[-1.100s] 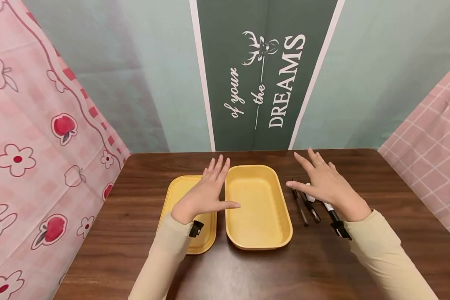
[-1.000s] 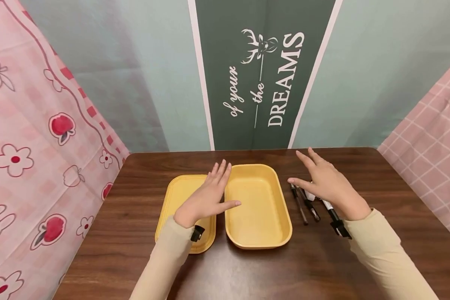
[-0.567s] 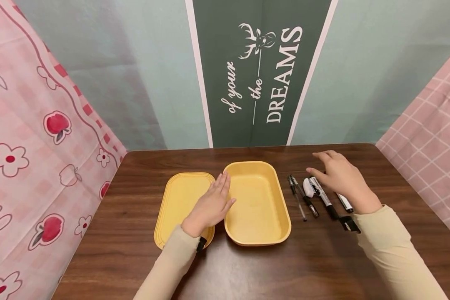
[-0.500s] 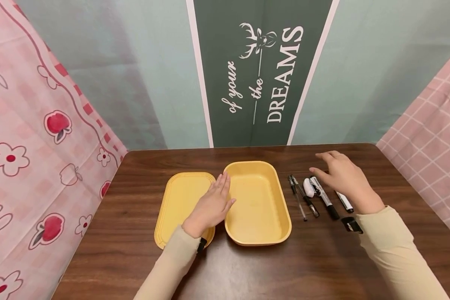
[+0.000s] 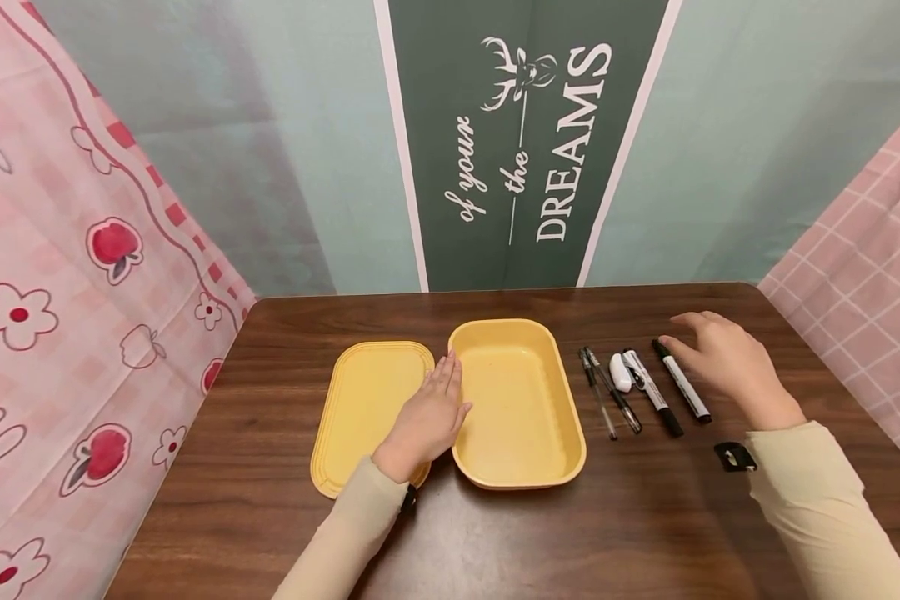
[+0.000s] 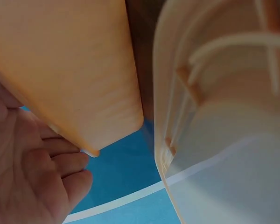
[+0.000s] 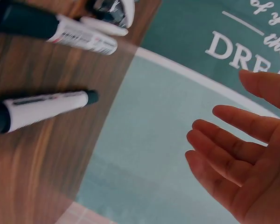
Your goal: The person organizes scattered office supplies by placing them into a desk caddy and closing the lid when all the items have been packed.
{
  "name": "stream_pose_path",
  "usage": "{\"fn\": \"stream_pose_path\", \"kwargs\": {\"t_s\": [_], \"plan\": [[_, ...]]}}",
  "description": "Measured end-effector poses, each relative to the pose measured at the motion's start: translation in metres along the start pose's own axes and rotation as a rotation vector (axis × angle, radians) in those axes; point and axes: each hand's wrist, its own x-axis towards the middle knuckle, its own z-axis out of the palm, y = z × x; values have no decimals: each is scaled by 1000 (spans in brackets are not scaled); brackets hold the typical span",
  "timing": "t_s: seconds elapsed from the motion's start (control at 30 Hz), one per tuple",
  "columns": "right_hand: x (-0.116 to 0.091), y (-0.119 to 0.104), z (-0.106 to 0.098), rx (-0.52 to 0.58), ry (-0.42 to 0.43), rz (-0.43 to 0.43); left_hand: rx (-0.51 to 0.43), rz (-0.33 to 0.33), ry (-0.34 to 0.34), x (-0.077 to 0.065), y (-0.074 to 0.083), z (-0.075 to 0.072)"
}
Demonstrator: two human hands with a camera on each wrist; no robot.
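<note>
My left hand [image 5: 429,414] rests against the left rim of a deep yellow box [image 5: 517,417], fingers nearly straight. The left wrist view has those fingers [image 6: 72,163] beside the box wall. A flat yellow lid [image 5: 371,408] lies left of the box, partly under the left forearm. My right hand [image 5: 735,362] hovers with loosely bent fingers and holds nothing. Nearest to it is a white marker with black ends [image 5: 684,383]. A second marker [image 5: 652,392], a white rounded item with a dark part [image 5: 621,372] and two slim pens [image 5: 600,396] lie left of that.
Everything lies on a dark brown wooden table [image 5: 510,542]. Behind it hangs a green curtain [image 5: 330,150] with white lettering. Pink patterned cloths stand at the left [image 5: 52,317] and right [image 5: 870,275] sides.
My right hand has moved right, away from above the pens, so the markers show more fully. The left hand has lowered to the box's left rim.
</note>
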Motion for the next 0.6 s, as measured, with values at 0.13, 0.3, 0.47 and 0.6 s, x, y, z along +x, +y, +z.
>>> {"fn": "stream_pose_path", "kwargs": {"t_s": [0.13,0.3,0.47,0.6], "plan": [[1,12,1,16,17,7,17,4,30,0,0,2],[5,29,5,47,-18,1,27,10,54,1,0,4],[9,47,14,94,-129,42,29,12,57,1,0,4],[10,58,24,108,-176,42,24,13,49,1,1,4]]}}
